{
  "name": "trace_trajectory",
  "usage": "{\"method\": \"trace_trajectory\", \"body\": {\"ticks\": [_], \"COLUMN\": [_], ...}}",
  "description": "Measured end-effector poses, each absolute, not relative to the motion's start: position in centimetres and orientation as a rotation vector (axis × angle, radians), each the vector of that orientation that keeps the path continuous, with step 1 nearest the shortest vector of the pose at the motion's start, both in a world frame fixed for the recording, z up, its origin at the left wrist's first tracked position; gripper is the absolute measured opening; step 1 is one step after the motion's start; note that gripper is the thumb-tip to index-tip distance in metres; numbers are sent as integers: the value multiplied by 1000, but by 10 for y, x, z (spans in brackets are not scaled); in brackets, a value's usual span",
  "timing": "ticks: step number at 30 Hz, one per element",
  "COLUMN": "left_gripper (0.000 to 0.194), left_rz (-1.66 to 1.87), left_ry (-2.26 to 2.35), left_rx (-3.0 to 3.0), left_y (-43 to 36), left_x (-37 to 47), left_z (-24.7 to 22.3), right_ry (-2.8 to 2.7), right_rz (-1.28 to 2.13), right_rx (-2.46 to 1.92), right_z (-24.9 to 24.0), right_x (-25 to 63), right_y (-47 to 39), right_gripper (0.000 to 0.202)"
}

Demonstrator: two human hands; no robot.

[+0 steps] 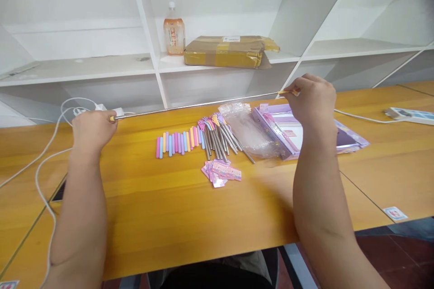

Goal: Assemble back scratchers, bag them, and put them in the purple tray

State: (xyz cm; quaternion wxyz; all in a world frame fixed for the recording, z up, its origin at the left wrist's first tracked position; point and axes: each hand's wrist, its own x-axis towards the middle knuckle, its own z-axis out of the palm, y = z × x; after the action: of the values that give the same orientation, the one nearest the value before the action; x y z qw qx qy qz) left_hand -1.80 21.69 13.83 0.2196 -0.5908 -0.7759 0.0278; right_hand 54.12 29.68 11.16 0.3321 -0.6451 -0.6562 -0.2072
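White cable (54, 221) ran down along your left forearm. Your left hand (90, 131) was closed in a fist, gripping one end of a thin telescopic metal rod (203, 104), with a little yellow showing where it left your fist. This rod stretched all the way across between your hands, and by the look of it you had it drawn out to about its full length.

Nearer to you than the rod, to the right of your left hand, lay a row of pink, blue, yellow and purple sleeves (179, 142), lined up side by side and, as far as I could judge, not yet fitted to anything. Touching or just beside the row's right end was a heap of short metal rods with hand-shaped heads (217, 137); their lower ends looked bare, so that whole batch seemed left to do. Below it, well short of both hands, pink printed cards (226, 171) lay loosely stacked, apparently unused.

Further right, towards your right hand, came a clear plastic bag (252, 131) and a purple box (288, 156), partly behind your forearm. Your right hand (313, 97) pinched the rod's other end, at a yellow piece.
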Motion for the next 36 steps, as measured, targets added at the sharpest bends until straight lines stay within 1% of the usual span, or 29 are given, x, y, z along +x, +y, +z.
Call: {"method": "trace_trajectory", "body": {"ticks": [6, 14, 17, 21, 25, 29, 32, 36], "left_gripper": [40, 40, 39, 38, 35, 28, 25, 21], "left_rz": [107, 59, 45, 62, 65, -4, -25, -83], "left_ry": [-2169, -2108, -2063, -2030, -2088, -2106, -2103, -2069], "left_rx": [-1618, -1688, -1759, -1882, -1972, -2066, -2135, -2234], "left_y": [222, 226, 227, 223, 208, 193, 190, 188], "left_x": [-17, -11, 9, 50, 96, 129, 137, 137], "left_z": [136, 129, 126, 122, 115, 103, 99, 104], "right_ry": [-1711, -1715, -1807, -2004, -2200, -2366, -2407, -2355], "right_rz": [-553, -544, -546, -559, -589, -598, -593, -564], "right_rx": [-1702, -1684, -1634, -1546, -1356, -1126, -1021, -1046], "right_z": [112, 113, 114, 116, 117, 115, 112, 107], "right_x": [539, 533, 511, 459, 398, 352, 344, 353], "right_y": [298, 298, 295, 282, 247, 208, 200, 213], "right_gripper": [7, 7, 12, 21, 31, 42, 41, 33]}}
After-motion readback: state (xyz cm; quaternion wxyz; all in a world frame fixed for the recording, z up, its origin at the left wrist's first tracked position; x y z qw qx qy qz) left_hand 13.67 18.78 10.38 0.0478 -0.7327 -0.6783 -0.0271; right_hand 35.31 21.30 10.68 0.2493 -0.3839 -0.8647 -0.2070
